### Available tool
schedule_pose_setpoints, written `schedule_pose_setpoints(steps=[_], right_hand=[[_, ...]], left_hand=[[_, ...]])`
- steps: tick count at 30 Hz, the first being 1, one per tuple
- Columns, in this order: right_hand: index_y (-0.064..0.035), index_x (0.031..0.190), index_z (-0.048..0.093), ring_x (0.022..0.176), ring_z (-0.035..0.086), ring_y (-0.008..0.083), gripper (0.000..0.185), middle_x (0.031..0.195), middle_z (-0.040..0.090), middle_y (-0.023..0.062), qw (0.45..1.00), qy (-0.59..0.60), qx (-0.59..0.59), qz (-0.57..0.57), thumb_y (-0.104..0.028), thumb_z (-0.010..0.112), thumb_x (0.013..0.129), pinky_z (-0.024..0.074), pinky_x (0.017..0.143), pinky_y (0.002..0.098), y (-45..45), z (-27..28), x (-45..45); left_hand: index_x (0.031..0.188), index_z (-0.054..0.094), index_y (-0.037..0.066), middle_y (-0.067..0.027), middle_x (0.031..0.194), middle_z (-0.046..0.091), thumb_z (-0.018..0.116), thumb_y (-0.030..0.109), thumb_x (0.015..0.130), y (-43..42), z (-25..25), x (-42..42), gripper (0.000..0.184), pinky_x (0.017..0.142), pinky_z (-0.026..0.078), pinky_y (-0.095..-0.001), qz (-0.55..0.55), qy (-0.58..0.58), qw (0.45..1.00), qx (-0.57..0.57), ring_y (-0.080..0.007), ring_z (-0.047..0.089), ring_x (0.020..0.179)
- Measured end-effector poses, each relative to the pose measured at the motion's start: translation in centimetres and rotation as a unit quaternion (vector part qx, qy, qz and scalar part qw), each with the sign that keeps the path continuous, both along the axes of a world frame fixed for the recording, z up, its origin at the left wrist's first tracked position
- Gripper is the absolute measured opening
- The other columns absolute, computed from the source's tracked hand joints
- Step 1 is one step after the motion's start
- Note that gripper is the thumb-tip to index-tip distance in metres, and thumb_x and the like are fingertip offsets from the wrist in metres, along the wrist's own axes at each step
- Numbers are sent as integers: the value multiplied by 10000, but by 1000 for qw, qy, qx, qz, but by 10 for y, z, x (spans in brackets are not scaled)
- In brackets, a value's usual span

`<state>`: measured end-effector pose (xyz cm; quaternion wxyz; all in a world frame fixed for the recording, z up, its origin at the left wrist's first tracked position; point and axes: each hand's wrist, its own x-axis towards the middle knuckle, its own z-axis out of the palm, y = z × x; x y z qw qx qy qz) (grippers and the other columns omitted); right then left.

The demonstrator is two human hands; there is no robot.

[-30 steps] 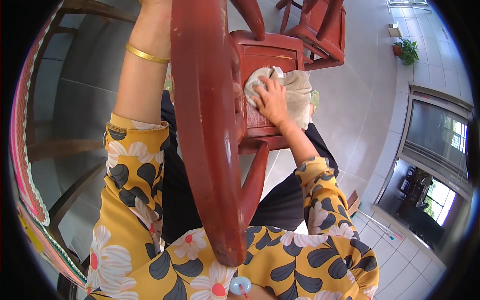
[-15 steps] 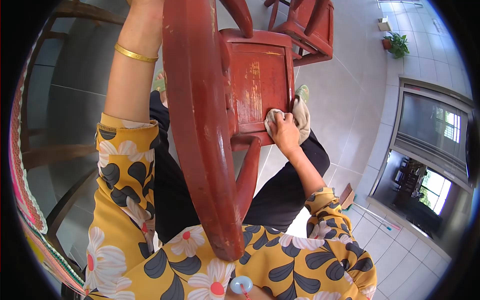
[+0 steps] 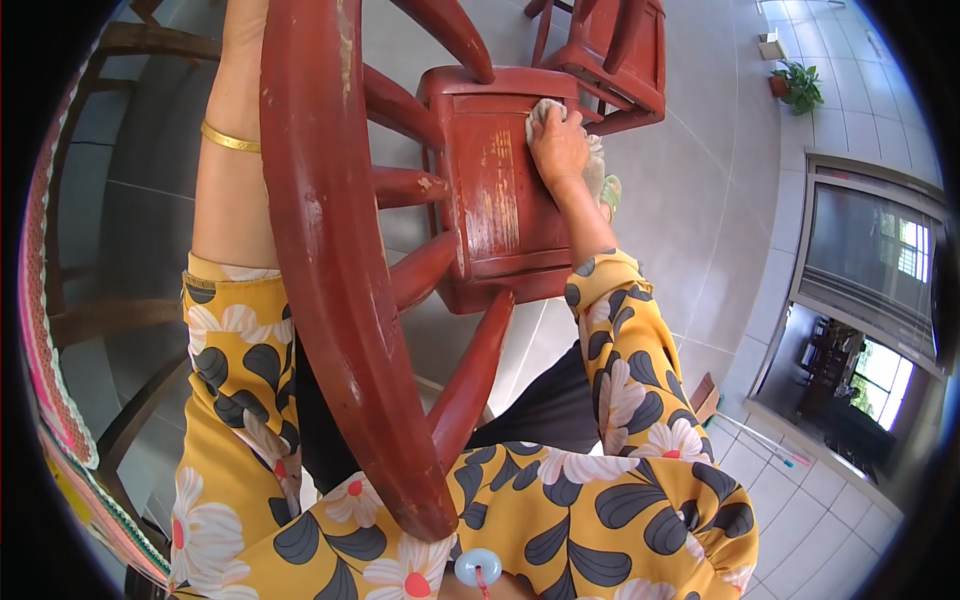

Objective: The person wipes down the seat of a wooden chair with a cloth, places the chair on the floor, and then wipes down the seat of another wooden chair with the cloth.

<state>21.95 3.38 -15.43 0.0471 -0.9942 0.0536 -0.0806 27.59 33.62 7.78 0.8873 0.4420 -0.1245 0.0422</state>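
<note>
A red wooden chair with worn paint is tipped toward me; its curved top rail [image 3: 335, 250] runs from the top edge down to my chest. Beyond the slats is its square seat [image 3: 490, 190], scuffed pale along the middle. My right hand [image 3: 560, 145] presses a light beige cloth [image 3: 545, 108] to the seat near its far right corner, fingers closed on it. More of the cloth hangs over the seat's right side. My left forearm, with a gold bangle, stretches up along the rail's left side, and the hand itself is beyond the top edge.
Another red chair [image 3: 620, 65] stands just past this one. Dark wooden furniture [image 3: 90, 310] and a colourful fabric edge [image 3: 50, 350] are on the left. A potted plant [image 3: 800, 87] and a glazed sliding door [image 3: 870, 235] line the right wall.
My right hand has slid the cloth up the seat, from the near right corner toward the far one. The chair's rail has shifted left, showing more slats.
</note>
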Motion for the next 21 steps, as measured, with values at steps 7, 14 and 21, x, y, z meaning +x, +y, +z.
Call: schedule_pose_setpoints(steps=[7,14,21], right_hand=[[-83,988,555,869,598,407,258,1004,509,210,992,108,39,48,-275,658,848,514,686,484,-17,17,-140],[-77,969,545,844,602,400,264,987,526,202,998,48,-2,38,-290,649,853,503,680,501,-19,13,-77],[-42,1081,593,989,573,400,352,1079,569,221,951,-84,292,-63,-279,668,832,463,844,464,-25,15,5]], left_hand=[[1014,609,11,-175,812,686,627,315,861,1,-9,7,341,817,529,-387,-54,22,998,-38,-289,677,810],[1019,598,23,-160,822,679,613,320,863,-10,7,-5,336,839,509,-370,-7,35,999,-22,-273,657,854],[1033,585,8,-188,838,677,591,316,869,2,24,-14,349,850,506,-393,-69,52,994,-73,-298,653,874]])
